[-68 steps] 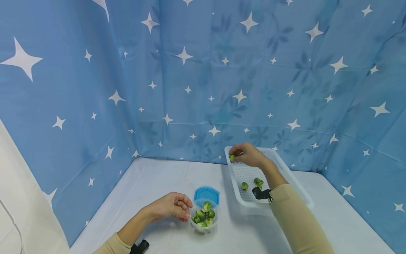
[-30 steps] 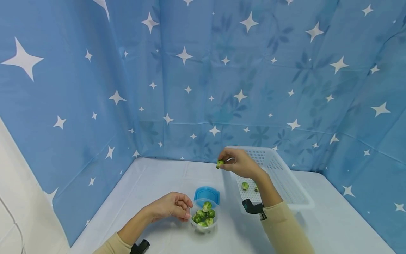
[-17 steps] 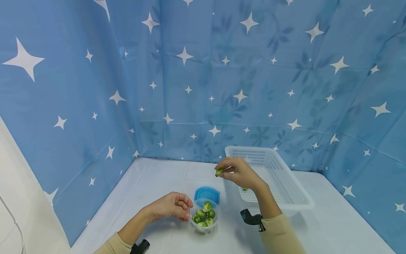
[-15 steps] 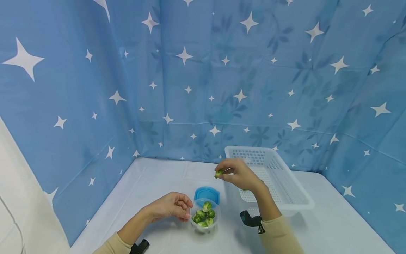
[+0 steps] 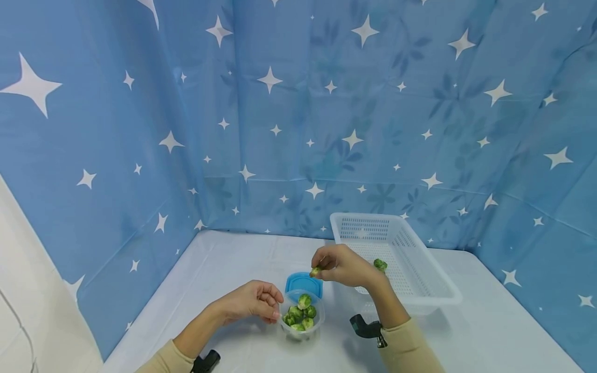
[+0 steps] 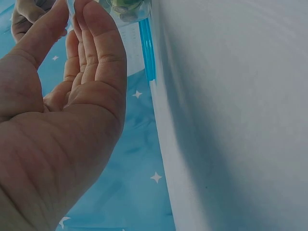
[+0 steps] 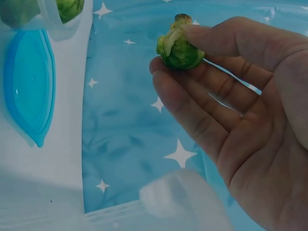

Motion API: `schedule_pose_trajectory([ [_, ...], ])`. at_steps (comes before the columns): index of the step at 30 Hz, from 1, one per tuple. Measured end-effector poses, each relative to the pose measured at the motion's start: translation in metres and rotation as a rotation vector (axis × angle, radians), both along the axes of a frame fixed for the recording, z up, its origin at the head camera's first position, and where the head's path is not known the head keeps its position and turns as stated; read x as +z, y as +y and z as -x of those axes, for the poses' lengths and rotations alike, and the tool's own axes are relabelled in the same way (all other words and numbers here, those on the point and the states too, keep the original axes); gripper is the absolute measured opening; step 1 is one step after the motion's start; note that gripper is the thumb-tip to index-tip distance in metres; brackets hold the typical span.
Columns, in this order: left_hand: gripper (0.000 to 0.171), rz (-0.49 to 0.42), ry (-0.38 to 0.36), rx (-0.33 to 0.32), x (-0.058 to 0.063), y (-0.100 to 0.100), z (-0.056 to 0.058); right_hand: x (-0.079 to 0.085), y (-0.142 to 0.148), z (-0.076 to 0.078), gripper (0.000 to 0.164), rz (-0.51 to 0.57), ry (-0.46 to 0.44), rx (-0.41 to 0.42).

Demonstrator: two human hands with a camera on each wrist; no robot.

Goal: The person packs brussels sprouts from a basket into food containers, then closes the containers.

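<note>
plainly a brussels sprout [image 7: 180, 50] between thumb [image 7: 216, 37] and fingers [image 7: 179, 96], right hand [image 7: 255, 125]

Blue curtain [image 5: 289, 114] (star-printed, lightly creased), white table [image 5: 242, 259]

The head view looked forward and down from above, set far enough back to take in the left hand [image 5: 249, 302], the right hand [image 5: 343, 265], the white table [image 5: 242, 264], the white basket [image 5: 412, 300] and the starry blue curtain [image 5: 289, 119]. The left wrist view sat close, facing along the palm toward the fingertips, its scene turned sideways (the tabletop ran down the right side). The right wrist view, equally close and sideways, faced the other palm, with tabletop at left. All three shared the blue lid [image 5: 298, 282] and clear bowl [image 5: 298, 335], which both wrist views cropped.
</note>
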State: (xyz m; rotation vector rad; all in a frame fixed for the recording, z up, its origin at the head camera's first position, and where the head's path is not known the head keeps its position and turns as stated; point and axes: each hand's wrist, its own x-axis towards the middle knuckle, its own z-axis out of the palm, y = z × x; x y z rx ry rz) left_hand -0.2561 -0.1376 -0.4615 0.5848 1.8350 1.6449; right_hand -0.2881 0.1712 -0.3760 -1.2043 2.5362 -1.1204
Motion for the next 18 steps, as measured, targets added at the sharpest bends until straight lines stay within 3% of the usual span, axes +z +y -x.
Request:
schedule_pose_trajectory([
  [18, 0.041, -0.005, 0.004, -0.011, 0.000, -0.001, 0.001, -0.006, -0.015, -0.009, 0.009, -0.092, -0.031, 0.084],
])
